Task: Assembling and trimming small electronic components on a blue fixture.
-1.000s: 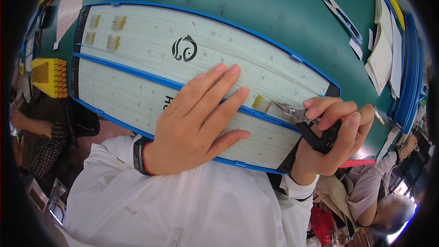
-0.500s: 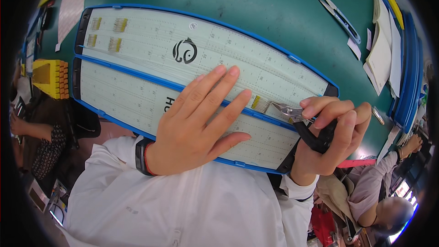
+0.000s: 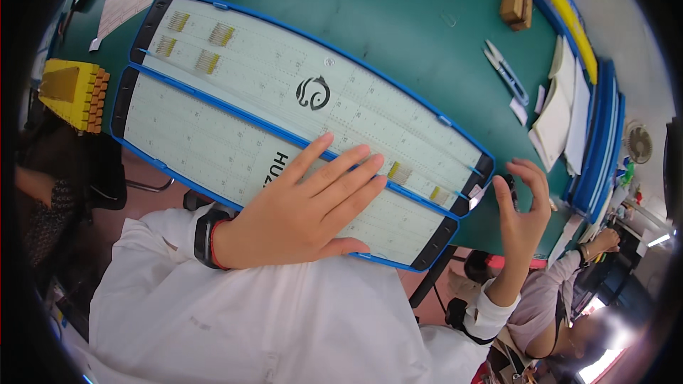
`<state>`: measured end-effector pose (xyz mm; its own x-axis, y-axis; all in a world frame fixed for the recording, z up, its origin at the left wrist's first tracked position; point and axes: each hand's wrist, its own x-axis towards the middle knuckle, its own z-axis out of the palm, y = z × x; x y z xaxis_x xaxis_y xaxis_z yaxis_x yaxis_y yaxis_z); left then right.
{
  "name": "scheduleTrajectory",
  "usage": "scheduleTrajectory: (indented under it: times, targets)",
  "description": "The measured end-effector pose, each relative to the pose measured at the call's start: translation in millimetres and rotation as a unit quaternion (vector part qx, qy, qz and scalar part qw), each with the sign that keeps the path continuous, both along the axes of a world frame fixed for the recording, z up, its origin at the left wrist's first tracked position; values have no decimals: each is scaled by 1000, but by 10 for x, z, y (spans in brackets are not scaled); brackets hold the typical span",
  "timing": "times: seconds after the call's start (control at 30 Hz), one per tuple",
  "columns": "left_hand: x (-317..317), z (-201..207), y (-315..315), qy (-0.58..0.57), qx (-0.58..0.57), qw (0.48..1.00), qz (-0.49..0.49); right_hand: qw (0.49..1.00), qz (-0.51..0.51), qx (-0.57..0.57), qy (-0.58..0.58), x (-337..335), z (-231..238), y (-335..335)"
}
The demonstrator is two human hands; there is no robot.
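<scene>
A long flat case (image 3: 284,163) with a blue rim and pale ruled panels lies open before me. Short rows of thin pins with yellow parts stand at its left end, with another row (image 3: 400,172) near its right end. My left hand (image 3: 299,206) lies palm down across the near panel and the middle ridge, fingers stretched and apart. My right hand (image 3: 525,206) is raised just past the case's right corner, fingers curled around the dark handle (image 3: 511,188) of small pliers. Most of the pliers is hidden behind the fingers.
Thread snips (image 3: 506,75) and white paper sheets (image 3: 558,110) lie on the green table (image 3: 398,11) at the right, with a wooden block (image 3: 516,3) beyond. A yellow stack (image 3: 73,96) stands at the left. Another person (image 3: 548,316) sits at lower right.
My right hand has drawn the pliers away from the pins, past the case's right end. My left hand stays flat on the case. The whole view has shifted and turned somewhat.
</scene>
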<state>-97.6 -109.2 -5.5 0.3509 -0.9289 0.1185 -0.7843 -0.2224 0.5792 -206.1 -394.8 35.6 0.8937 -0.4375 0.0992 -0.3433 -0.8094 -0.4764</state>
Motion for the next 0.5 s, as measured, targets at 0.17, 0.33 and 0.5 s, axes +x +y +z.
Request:
scheduleTrajectory:
  times: [0.17,0.33,0.5]
  targets:
    - [35,41,-2,-1,-16,1000,-23,991,108,79,-20,852,0,-23]
    - [79,46,66,-4,7,998,-64,995,96,40,-3,1759,-119,113]
    - [53,-16,41,-28,-8,998,-61,994,108,16,-20,1860,-401,-16]
